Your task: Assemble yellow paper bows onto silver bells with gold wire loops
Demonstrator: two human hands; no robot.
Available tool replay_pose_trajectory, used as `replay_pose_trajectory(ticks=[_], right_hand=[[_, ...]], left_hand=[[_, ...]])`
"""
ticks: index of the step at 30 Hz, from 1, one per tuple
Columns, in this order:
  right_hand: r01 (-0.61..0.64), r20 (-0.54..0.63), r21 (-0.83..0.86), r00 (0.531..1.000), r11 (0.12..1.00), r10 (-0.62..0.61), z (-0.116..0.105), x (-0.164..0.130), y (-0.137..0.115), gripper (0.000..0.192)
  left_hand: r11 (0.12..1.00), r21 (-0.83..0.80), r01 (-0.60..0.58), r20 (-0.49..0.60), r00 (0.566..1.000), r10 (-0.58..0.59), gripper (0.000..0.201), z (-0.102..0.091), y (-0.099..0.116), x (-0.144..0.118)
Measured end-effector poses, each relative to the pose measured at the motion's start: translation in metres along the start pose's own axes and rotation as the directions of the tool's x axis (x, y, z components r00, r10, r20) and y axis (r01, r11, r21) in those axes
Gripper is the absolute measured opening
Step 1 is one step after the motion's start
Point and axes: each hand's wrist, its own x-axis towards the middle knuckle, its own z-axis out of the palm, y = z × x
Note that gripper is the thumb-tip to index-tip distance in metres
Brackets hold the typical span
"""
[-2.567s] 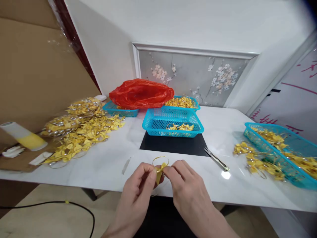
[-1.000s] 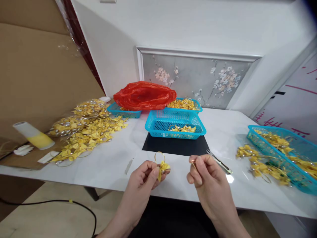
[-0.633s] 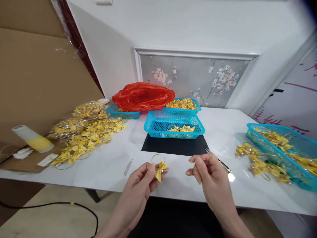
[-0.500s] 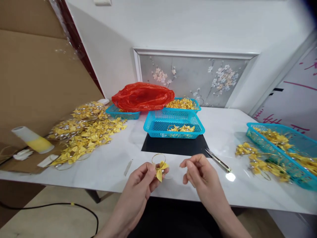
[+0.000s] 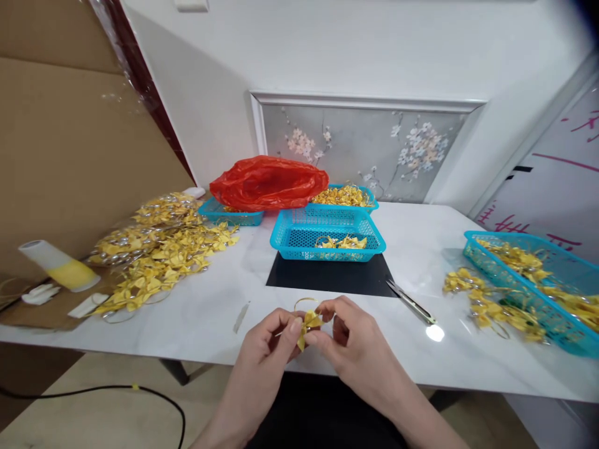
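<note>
Near the front edge of the table, a small yellow ribbon bow with a thin gold loop is pinched in my left hand. The loop sticks up above the fingers. My right hand is closed at the bow's right side, thumb and fingertips touching its yellow tails. Part of the bow is hidden behind the fingers. Just beyond both hands lies a black mat, with a blue basket on its far part holding a few yellow bows.
Thread snips lie right of the mat. At the right stands another blue basket with loose bows beside it. A heap of yellow bows and a yellow-white cone are at left. A red plastic bag covers a basket behind.
My right hand has moved left and closed on the bow, which my left hand was holding alone. The bow has turned slightly between the fingers.
</note>
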Motion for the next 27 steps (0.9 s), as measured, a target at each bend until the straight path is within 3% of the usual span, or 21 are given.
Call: replay_pose_trajectory(ticks=[3,6,10,15,19,21,27], right_hand=[[0.014,0.022,-0.018,1.000,1.000,-0.013,0.004,0.005,0.002,0.004],[0.077,0.038,-0.038,0.996,0.996,-0.076,0.005,0.007,0.003,0.009],[0.208,-0.028,-0.093,0.977,0.974,-0.212,0.010,0.006,0.001,0.017],[0.358,-0.203,-0.228,0.892,0.905,-0.404,0.024,0.003,0.007,0.019],[0.435,-0.216,-0.305,0.835,0.847,-0.507,0.027,0.002,0.014,0.019],[0.457,-0.183,-0.314,0.831,0.832,-0.525,0.026,0.001,0.016,0.020],[0.453,-0.090,-0.262,0.868,0.852,-0.489,0.020,-0.002,0.011,0.018]], left_hand=[[0.999,0.031,-0.029,0.016,0.999,0.029,0.027,0.001,0.001,-0.001],[0.999,0.028,-0.041,0.032,0.999,0.040,0.026,0.001,0.002,0.001],[1.000,-0.025,-0.014,0.042,0.999,0.015,0.025,0.004,0.000,0.004],[0.980,-0.182,0.075,0.054,0.996,-0.066,0.026,0.011,0.001,-0.001],[0.839,-0.476,0.264,0.161,0.964,-0.212,0.024,0.013,0.005,-0.008],[0.784,-0.545,0.297,0.182,0.955,-0.236,0.022,0.013,0.007,-0.009],[0.839,-0.488,0.238,0.057,0.969,-0.242,0.019,0.007,0.009,0.002]])
